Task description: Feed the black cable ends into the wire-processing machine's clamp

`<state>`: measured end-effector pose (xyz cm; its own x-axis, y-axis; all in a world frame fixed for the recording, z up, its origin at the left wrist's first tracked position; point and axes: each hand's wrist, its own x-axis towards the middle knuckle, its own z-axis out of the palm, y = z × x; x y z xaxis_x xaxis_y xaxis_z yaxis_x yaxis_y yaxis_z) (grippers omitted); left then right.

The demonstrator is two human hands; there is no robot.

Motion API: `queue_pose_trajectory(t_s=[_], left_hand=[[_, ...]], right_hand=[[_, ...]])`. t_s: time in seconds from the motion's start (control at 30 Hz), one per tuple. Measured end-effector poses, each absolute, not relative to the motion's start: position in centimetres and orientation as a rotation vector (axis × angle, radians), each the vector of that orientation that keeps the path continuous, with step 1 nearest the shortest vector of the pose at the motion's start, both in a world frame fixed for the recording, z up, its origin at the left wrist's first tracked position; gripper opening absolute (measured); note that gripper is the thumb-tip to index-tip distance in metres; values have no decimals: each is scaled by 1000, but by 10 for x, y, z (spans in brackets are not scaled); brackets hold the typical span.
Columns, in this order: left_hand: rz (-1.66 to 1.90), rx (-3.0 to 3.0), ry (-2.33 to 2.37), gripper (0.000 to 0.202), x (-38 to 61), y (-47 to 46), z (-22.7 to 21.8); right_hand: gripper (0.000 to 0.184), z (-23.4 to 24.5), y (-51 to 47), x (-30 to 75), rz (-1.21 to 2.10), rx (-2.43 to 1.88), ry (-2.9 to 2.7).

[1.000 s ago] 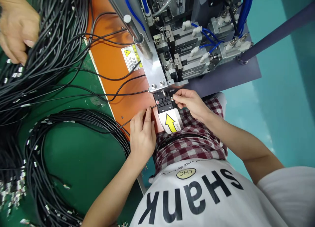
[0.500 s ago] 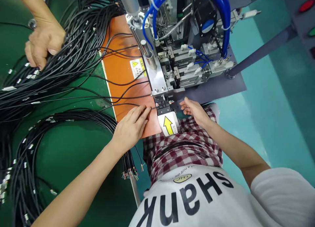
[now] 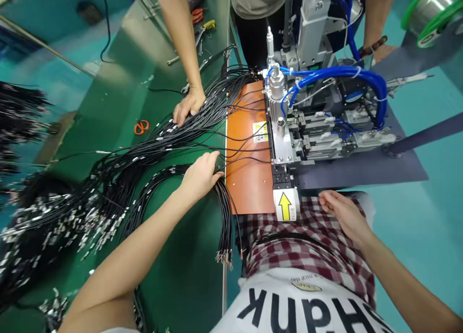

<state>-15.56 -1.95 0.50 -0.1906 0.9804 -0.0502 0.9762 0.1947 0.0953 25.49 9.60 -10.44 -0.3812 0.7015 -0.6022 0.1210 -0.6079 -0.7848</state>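
My left hand (image 3: 200, 175) lies on the green bench at the left edge of the orange plate (image 3: 249, 188). Its fingers are pinched on a black cable (image 3: 235, 160) that runs across the plate toward the machine. A bundle of black cables (image 3: 224, 212) hangs over the bench edge just under that hand, its stripped coloured ends showing. My right hand (image 3: 340, 210) rests on the checked cloth on my lap, to the right of the yellow arrow label (image 3: 285, 205). Its fingers are loosely curled, apart, and hold nothing. The black fixture (image 3: 281, 179) below the machine head sits between my hands.
A pneumatic machine (image 3: 311, 126) with blue hoses stands right of the plate. Another person's hand (image 3: 188, 106) presses on a thick fan of black cables (image 3: 119, 179) spread over the green bench. Orange scissors (image 3: 141, 126) lie further left. Teal floor lies to the right.
My left hand has drawn back left from the fixture to the plate's edge. My right hand has dropped from the fixture to my lap. The view has lifted and widened.
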Motion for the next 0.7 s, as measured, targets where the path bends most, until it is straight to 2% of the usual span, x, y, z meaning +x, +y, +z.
queue_pose_trajectory(t_s=[0.1,0.27,0.33,0.43,0.53,0.6,0.7], left_hand=[[-35,1726,2243,22,-191,-19,19],[-107,1367,1844,39,-227,7,49],[-21,1334,1969,44,-228,27,50],[292,1525,2356,48,-218,63,32],[501,1713,2432,36,-199,85,10],[590,1805,2435,26,-186,78,6],[623,2011,2434,29,-165,35,16]], right_hand=[[35,-105,94,261,2041,-1484,-1087],[33,-103,94,273,2028,-1527,-1087],[33,-104,96,283,1987,-1570,-1084],[31,-105,101,294,1906,-1604,-1067],[30,-98,104,296,1853,-1610,-1087],[30,-86,103,293,1831,-1602,-1167],[30,-57,94,285,1672,-1613,-1417]])
